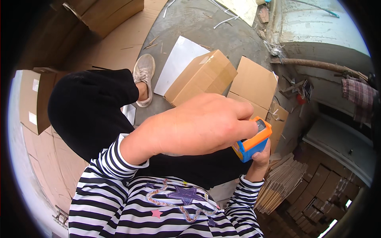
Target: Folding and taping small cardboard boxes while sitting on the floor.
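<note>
L hand: (pixel 202 125) big in the fwd view, fingers curled over the top of the tape dispenser (pixel 253 139), fingertips (pixel 248 129) pressed on its orange upper part; grasping it.
R hand: (pixel 260 158) under/behind the dispenser, fingers wrapped up around its blue lower side; mostly hidden, only knuckles + thumb edge show; gripping too.
Tape dispenser: orange top, blue body, small grey bit at the top edge; sits between both sets of fingers, L above, R below, tilted.
Sleeves: black-white striped, both arms; star print on the shirt front below the fingers.
Lap: black trousers (pixel 91 107) behind the L wrist.
Shoe: (pixel 143 77) beige, on the floor well beyond the fingers.
Closed carton: (pixel 200 77) brown, just past the L knuckles, on the concrete floor (pixel 206 27); white sheet (pixel 178 59) beside it.
Flat cardboard: (pixel 256 83) beyond the fingertips; stacked flat cartons (pixel 283 180) below-right of the R fingers.
Cloth: (pixel 359 93) checked, far right on a ledge.
</note>
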Tool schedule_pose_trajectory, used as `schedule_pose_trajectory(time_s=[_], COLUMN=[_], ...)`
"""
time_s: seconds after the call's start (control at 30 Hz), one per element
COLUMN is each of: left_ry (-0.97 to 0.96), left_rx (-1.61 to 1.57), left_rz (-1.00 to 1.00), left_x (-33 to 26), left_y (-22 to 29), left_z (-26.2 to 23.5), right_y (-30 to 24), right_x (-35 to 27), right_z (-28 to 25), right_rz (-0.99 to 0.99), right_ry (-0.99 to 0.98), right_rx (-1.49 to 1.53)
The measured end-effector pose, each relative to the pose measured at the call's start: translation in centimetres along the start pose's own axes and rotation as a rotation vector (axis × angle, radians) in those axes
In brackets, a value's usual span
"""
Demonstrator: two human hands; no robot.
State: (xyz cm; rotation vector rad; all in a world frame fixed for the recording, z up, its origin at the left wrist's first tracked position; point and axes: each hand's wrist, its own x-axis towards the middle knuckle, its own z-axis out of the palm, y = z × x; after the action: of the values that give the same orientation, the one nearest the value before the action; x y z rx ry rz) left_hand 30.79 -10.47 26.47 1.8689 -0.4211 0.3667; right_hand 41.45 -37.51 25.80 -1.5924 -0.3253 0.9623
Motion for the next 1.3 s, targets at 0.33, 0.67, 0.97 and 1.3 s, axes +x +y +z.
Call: schedule_pose_trajectory(time_s=[0.33, 0.67, 0.97, 1.3], left_ry=[-0.044, 0.188, 0.049, 0.043], left_rx=[-0.130, -0.234, -0.368, -0.985], left_rz=[0.024, -0.033, -0.503, -0.538], left_x=[0.4, 0.3, 0.5, 0.1], left_y=[0.1, -1.2, -2.2, -5.4], left_z=[0.3, 0.6, 1.7, 4.2], right_y=[-0.5, -0.6, -1.5, -1.5], right_x=[-0.1, -0.5, 0.4, 0.6], right_z=[-0.9, -0.5, -0.2, 0.1], right_rz=[0.040, 0.002, 0.071, 0.073], right_ry=[-0.045, 0.028, -0.017, -0.018], right_rx=[-0.049, 0.030, -0.207, -0.244])
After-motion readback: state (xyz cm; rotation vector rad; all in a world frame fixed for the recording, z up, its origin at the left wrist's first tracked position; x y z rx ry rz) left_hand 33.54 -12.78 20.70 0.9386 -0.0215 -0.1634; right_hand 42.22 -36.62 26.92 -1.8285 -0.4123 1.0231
